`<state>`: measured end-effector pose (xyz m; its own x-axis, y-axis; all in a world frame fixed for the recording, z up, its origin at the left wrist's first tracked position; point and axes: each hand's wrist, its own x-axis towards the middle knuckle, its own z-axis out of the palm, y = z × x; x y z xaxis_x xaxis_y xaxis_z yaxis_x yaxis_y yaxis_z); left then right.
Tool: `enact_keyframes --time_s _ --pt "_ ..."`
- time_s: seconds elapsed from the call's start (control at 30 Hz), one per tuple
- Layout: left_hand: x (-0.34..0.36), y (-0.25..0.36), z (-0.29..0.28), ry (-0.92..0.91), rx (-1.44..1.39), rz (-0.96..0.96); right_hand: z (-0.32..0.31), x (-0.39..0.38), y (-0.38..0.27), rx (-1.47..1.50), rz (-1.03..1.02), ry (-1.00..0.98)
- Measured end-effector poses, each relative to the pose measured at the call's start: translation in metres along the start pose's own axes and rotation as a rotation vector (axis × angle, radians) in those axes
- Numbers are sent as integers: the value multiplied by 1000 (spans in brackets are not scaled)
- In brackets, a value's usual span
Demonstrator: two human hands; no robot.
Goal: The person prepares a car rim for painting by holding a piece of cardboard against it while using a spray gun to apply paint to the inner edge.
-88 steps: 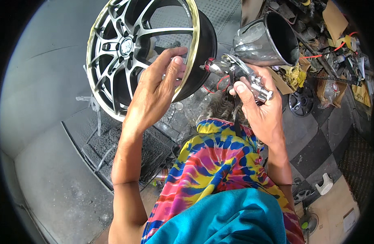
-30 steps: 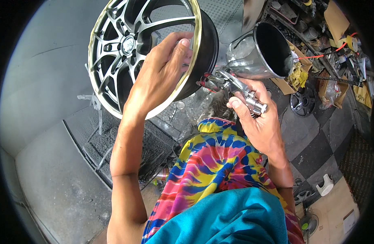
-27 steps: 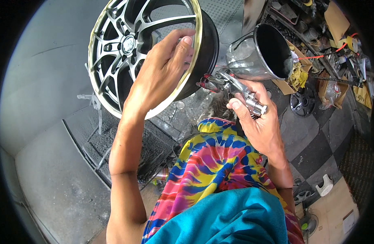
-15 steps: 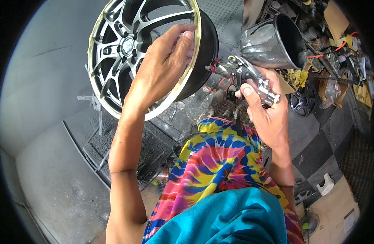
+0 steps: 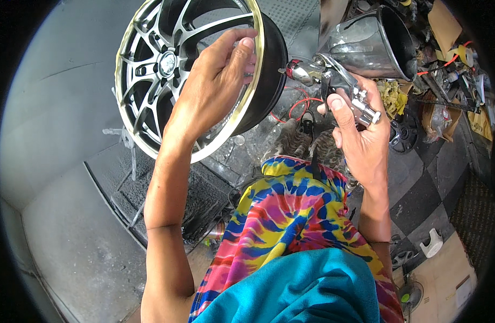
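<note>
The left hand (image 5: 212, 94) grips the gold-lipped rim of an alloy wheel (image 5: 167, 70), its fingers (image 5: 242, 51) curled over the lip and into the barrel. That hold seems meant to steady the wheel or turn it, since the wheel stands tilted on a thin stand (image 5: 130, 156) above a dark floor grate (image 5: 167, 194) rather than lying flat.

The right hand (image 5: 360, 140) is wrapped around the handle of a metal spray gun (image 5: 333, 81), with the thumb up along its side. The gun's chrome nozzle points left toward the black outer barrel of the wheel, just beside it but not touching. Its shiny cup (image 5: 374, 40) sits on top, probably so the contents feed downward.

Grey booth walls (image 5: 59, 107) curve behind the wheel. Tools and scraps (image 5: 446, 70) clutter the checkered floor (image 5: 425, 188) to the right.
</note>
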<state>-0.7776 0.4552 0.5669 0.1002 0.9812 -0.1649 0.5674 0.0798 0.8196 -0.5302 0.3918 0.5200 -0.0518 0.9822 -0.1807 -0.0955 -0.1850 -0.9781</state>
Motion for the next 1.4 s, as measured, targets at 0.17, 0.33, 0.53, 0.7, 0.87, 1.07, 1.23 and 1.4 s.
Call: enact_keyframes --time_s 0.17,0.33,0.53,0.7,0.87,1.07,1.23,1.4 --pt "-7 23 4 100 308 191 0 2 5 -34 -40 -6" --pt "-21 20 -7 90 264 -39 0 0 0 -41 -14 -25" --pt "-24 14 -1 12 33 -136 2 2 3 -17 -56 -41" --pt "-24 14 -1 -5 42 -132 1 -3 0 -6 9 -49" --pt "-25 15 -1 0 36 -132 1 -7 -1 -25 40 -74" --pt "-24 12 -4 -54 69 -130 2 -13 1 -39 19 -105" --pt "-23 9 -1 -8 20 -121 5 -20 7 19 -23 -108" --pt "-24 10 -1 -10 29 -135 5 -26 7 -15 -8 -138"
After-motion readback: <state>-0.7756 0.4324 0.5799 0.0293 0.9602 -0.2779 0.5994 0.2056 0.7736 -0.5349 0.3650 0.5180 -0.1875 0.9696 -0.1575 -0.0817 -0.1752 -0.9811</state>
